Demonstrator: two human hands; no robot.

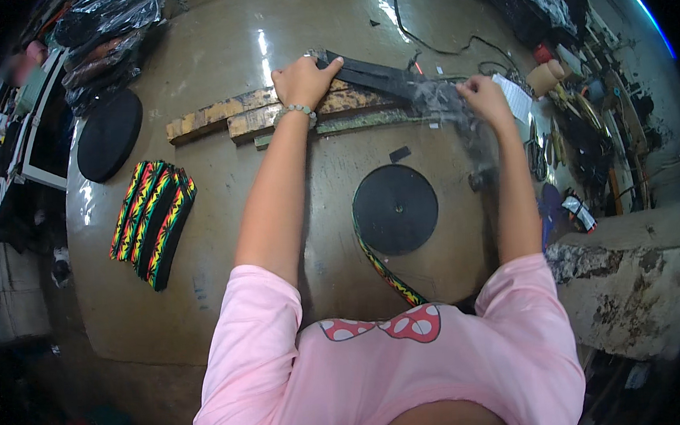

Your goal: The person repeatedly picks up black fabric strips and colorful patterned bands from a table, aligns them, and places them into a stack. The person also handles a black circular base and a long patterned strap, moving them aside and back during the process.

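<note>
Black webbing straps (375, 78) stretch slantwise above some wooden bars. My left hand (305, 82) is closed on their left end, thumb pressed on top. Beyond the right end of the bars, my right hand (486, 98) is pinched closed near the straps' other end; I cannot make out what its fingers hold. Pale smoke (446, 101) drifts beside that hand and blurs the strap ends. Beneath the straps lie worn wooden bars (253, 123) and a greenish bar (335, 125). A small black piece (400, 153) rests below the bars.
A black roll (396, 209) trails patterned ribbon toward me. Cut patterned strips (152, 220) lie at left, below another black roll (109, 135). Plastic-wrapped bundles (108, 47) crowd the far left. A cable (455, 52), white paper (514, 97) and tools (536, 154) lie at right.
</note>
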